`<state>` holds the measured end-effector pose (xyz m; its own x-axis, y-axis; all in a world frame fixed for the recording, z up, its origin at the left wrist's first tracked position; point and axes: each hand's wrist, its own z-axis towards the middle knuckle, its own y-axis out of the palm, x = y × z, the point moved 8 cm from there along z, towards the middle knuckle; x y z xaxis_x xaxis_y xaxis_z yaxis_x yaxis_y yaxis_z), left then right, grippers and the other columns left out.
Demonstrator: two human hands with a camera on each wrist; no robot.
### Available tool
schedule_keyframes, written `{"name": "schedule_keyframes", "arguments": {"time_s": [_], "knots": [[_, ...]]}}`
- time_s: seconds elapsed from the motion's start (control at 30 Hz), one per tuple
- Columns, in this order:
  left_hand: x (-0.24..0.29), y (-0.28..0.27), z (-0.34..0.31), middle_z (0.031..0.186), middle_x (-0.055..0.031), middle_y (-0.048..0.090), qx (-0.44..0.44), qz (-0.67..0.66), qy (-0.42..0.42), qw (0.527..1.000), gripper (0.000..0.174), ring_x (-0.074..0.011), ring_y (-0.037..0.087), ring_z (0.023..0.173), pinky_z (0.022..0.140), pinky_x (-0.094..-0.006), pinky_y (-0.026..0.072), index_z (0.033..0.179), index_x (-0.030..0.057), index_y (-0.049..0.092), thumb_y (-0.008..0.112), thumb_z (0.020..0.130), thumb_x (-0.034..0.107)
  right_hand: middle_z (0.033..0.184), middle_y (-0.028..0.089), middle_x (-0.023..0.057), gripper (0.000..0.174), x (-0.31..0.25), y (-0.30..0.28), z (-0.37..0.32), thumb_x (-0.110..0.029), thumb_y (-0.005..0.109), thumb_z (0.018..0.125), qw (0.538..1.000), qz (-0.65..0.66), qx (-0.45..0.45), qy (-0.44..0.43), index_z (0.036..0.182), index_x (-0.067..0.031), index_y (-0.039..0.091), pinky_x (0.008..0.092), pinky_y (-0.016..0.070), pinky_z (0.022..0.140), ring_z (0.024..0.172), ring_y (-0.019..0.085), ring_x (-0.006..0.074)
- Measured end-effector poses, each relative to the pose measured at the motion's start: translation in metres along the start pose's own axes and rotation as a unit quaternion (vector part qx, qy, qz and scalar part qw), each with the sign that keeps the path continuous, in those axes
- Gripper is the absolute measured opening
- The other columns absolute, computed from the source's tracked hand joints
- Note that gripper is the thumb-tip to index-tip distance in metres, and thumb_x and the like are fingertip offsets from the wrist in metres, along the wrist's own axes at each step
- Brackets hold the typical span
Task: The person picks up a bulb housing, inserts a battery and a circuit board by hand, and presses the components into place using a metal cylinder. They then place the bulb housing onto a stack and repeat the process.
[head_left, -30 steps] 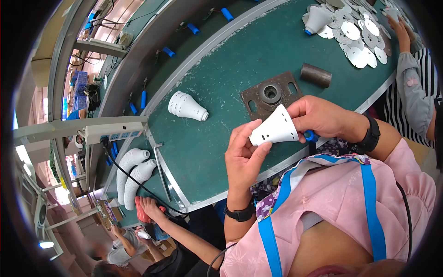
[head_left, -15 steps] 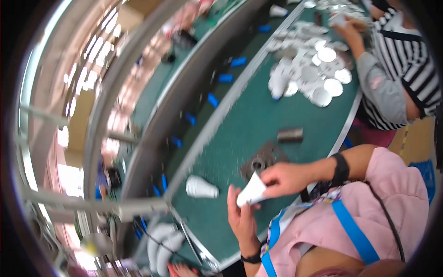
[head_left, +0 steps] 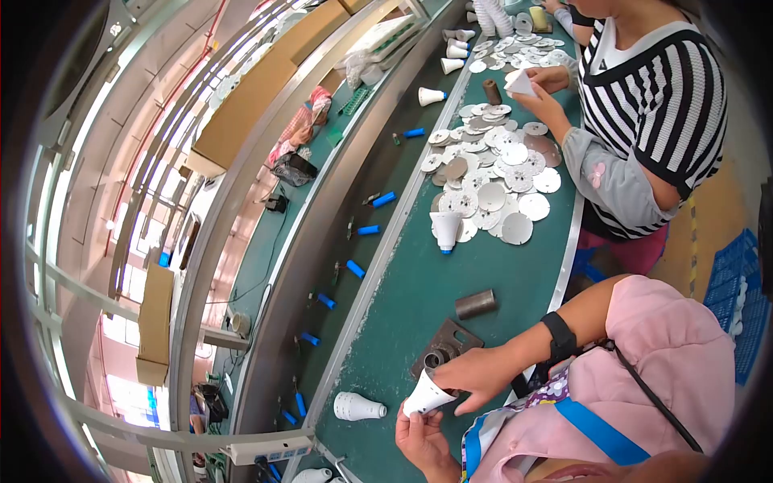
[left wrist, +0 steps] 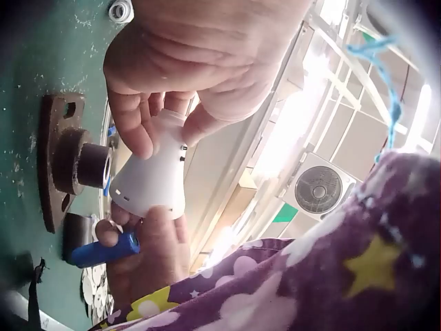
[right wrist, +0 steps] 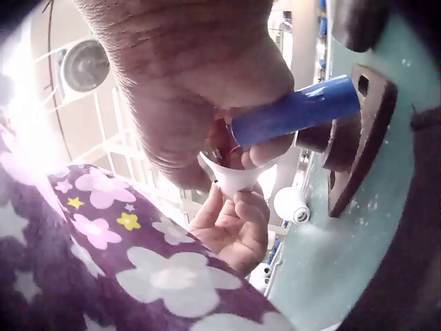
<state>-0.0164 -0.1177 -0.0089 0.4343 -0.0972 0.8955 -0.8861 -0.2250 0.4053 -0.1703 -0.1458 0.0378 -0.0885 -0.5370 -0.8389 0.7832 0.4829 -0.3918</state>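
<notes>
A white cone-shaped bulb housing [head_left: 425,394] is held in front of the body, its narrow end pinched by the fingers and thumb of my left hand [head_left: 424,441]. My right hand [head_left: 477,377] is at the wide mouth, with fingertips reaching inside the rim in the right wrist view. A blue cylindrical battery [right wrist: 296,110] is held against the fingers of that hand, sticking out sideways from the mouth. Small slots and two dark marks show on the housing wall [left wrist: 151,183] in the left wrist view. Behind the hands is a brown metal plate with a round collar [head_left: 451,340].
A dark metal tube [head_left: 476,304] lies beyond the plate. Another white housing [head_left: 358,407] lies to the left. Further along the bench are piled round discs [head_left: 493,193] and an upright housing [head_left: 445,229]. Beside them a person in stripes [head_left: 652,105] handles a white piece.
The head view has swung right, bringing the disc pile and neighbouring person into fuller view. My right hand has moved from gripping the housing's rim to having fingertips inside its mouth.
</notes>
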Motion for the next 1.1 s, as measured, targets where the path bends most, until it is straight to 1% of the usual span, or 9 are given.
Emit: {"name": "schedule_keyframes", "arguments": {"time_s": [0.1, 0.17, 0.27, 0.37, 0.53, 0.63, 0.7, 0.83, 1.1], "knots": [[0.001, -0.018, 0.006, 0.09, -0.0153, 0.059, 0.006, -0.05, -0.002, 0.999, 0.018, -0.0186, 0.059, 0.067, 0.057, -0.029, 0.0536, 0.098, -0.0043, 0.05, 0.05, 0.085, 0.009, 0.071, 0.051, 0.0114, 0.024, 0.001, -0.001, -0.003, -0.021, 0.06, 0.074, 0.989, -0.145, -0.018, -0.012, 0.087, -0.0047, 0.049, 0.0402, 0.045, 0.053, 0.072, 0.056, 0.0285], [0.003, -0.014, 0.008, 0.087, -0.0139, 0.059, 0.0, -0.057, -0.004, 0.998, 0.014, -0.018, 0.058, 0.067, 0.057, -0.0285, 0.0524, 0.093, -0.0017, 0.05, 0.05, 0.085, 0.011, 0.069, 0.05, 0.0079, 0.017, -0.016, -0.007, -0.005, -0.019, 0.06, 0.069, 0.934, -0.339, 0.025, -0.109, 0.08, -0.0075, 0.052, 0.0371, 0.0437, 0.048, 0.07, 0.058, 0.0245], [0.001, -0.007, 0.007, 0.085, -0.0124, 0.059, -0.024, -0.08, -0.023, 0.996, 0.015, -0.0174, 0.058, 0.068, 0.06, -0.0293, 0.0516, 0.094, -0.0009, 0.049, 0.05, 0.086, 0.011, 0.067, 0.051, 0.0052, 0.013, -0.036, -0.023, 0.002, -0.019, 0.06, 0.064, 0.882, -0.446, 0.104, -0.113, 0.068, -0.0087, 0.052, 0.0328, 0.0428, 0.044, 0.067, 0.058, 0.0211], [-0.003, -0.003, 0.006, 0.086, -0.0116, 0.058, -0.032, -0.081, -0.028, 0.996, 0.016, -0.017, 0.057, 0.071, 0.064, -0.03, 0.0513, 0.096, -0.0003, 0.048, 0.05, 0.086, 0.012, 0.061, 0.047, 0.0022, 0.012, -0.029, -0.02, 0.014, -0.019, 0.058, 0.063, 0.85, -0.516, 0.064, -0.077, 0.064, -0.0098, 0.05, 0.0278, 0.0412, 0.041, 0.056, 0.052, 0.0162], [0.002, 0.004, 0.002, 0.095, -0.0126, 0.056, -0.038, -0.104, -0.005, 0.994, 0.017, -0.0183, 0.057, 0.081, 0.07, -0.0299, 0.05, 0.099, -0.0004, 0.047, 0.048, 0.087, 0.012, 0.062, 0.049, 0.0051, 0.013, -0.06, -0.015, 0.015, -0.017, 0.057, 0.064, 0.855, -0.483, 0.072, -0.176, 0.071, -0.008, 0.049, 0.0311, 0.0421, 0.038, 0.055, 0.053, 0.0181], [-0.002, 0.003, -0.005, 0.094, -0.0123, 0.056, -0.028, -0.127, -0.01, 0.991, 0.017, -0.0192, 0.057, 0.084, 0.071, -0.0288, 0.049, 0.101, -0.0004, 0.047, 0.047, 0.087, 0.011, 0.069, 0.057, 0.0101, 0.014, -0.057, -0.007, 0.013, -0.015, 0.058, 0.068, 0.906, -0.372, 0.011, -0.202, 0.075, -0.0064, 0.049, 0.035, 0.0461, 0.046, 0.064, 0.058, 0.0243], [-0.008, 0.0, -0.003, 0.099, -0.0118, 0.055, -0.037, -0.131, -0.027, 0.99, 0.019, -0.0205, 0.056, 0.09, 0.074, -0.0308, 0.0482, 0.103, 0.0003, 0.046, 0.048, 0.088, 0.012, 0.067, 0.055, 0.0103, 0.016, -0.037, -0.015, 0.018, -0.017, 0.059, 0.07, 0.967, -0.209, 0.031, -0.141, 0.081, -0.0079, 0.05, 0.0374, 0.0461, 0.05, 0.064, 0.058, 0.0265], [-0.026, 0.021, 0.01, 0.114, -0.0117, 0.051, -0.12, -0.237, -0.091, 0.96, 0.029, -0.0231, 0.052, 0.103, 0.086, -0.0378, 0.0442, 0.116, 0.0028, 0.042, 0.048, 0.089, 0.012, 0.065, 0.057, 0.0088, 0.018, -0.021, -0.033, 0.031, -0.023, 0.064, 0.069, 0.968, -0.231, 0.059, -0.083, 0.082, -0.0133, 0.056, 0.0393, 0.0456, 0.052, 0.064, 0.058, 0.029], [-0.008, 0.061, 0.028, 0.115, -0.0129, 0.05, -0.159, -0.119, -0.084, 0.976, 0.042, -0.0198, 0.06, 0.089, 0.065, -0.0249, 0.0509, 0.127, 0.0004, 0.034, 0.046, 0.088, 0.004, 0.065, 0.057, 0.0086, 0.018, -0.029, -0.058, 0.062, -0.016, 0.065, 0.067, 0.961, -0.247, -0.079, -0.095, 0.081, -0.009, 0.057, 0.0388, 0.0441, 0.052, 0.063, 0.057, 0.0289]]}}
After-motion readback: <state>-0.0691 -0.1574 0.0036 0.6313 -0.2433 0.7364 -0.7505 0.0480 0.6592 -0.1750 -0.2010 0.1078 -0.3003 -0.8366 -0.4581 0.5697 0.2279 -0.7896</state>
